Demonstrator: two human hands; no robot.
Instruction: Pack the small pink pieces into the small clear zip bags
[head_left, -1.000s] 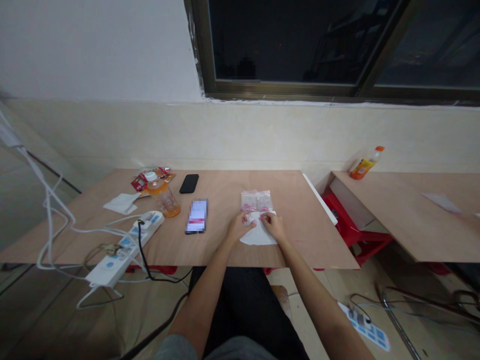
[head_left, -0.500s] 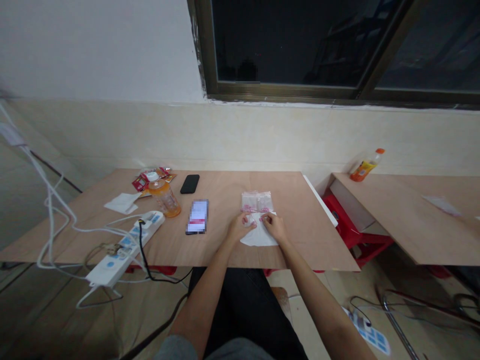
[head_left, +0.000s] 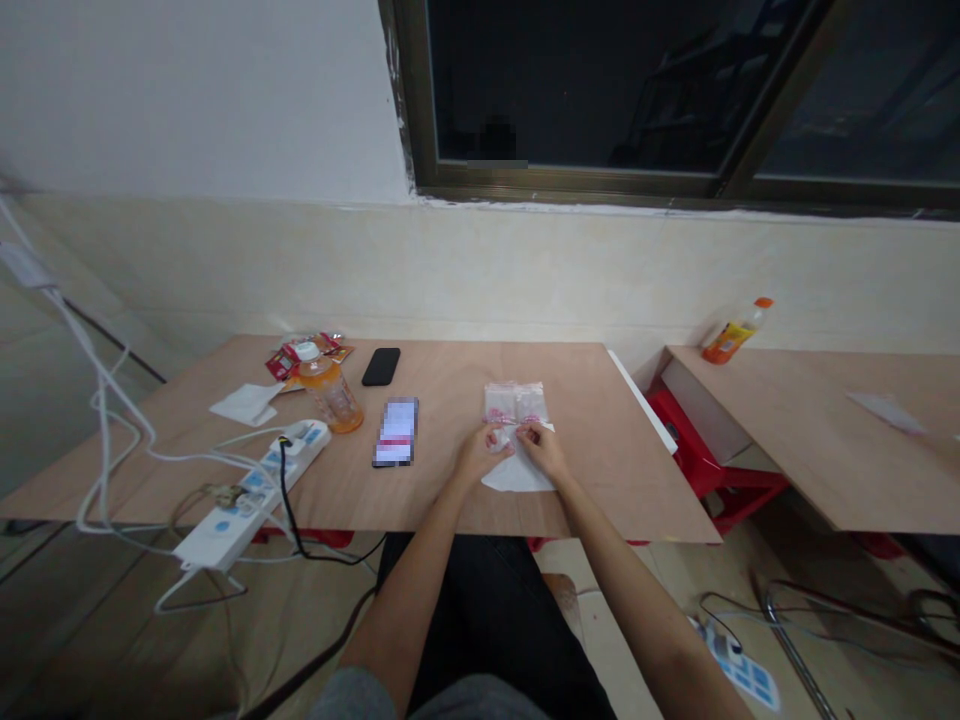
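Note:
My left hand [head_left: 480,453] is closed on a small clear plastic bag [head_left: 501,440] with pinkish marks. Close by on the right, my right hand [head_left: 545,450] has its fingers pinched at the bag's other side; what exactly lies between those fingertips is too small to tell. Beneath both hands a white sheet of paper or tissue [head_left: 519,475] lies on the wooden table. Just beyond the fingers, two clear plastic bags [head_left: 516,400] with pink print lie flat side by side.
Left of the hands are a lit phone [head_left: 396,432], a black phone [head_left: 381,367], an orange drink bottle [head_left: 330,390], red wrappers [head_left: 285,360], folded tissue [head_left: 246,404] and a power strip [head_left: 251,500] with cables. Another bottle [head_left: 739,332] stands on the right-hand table [head_left: 810,420].
My right hand has shifted slightly left, closer to my left hand. The left hand and the things on the table stay in place.

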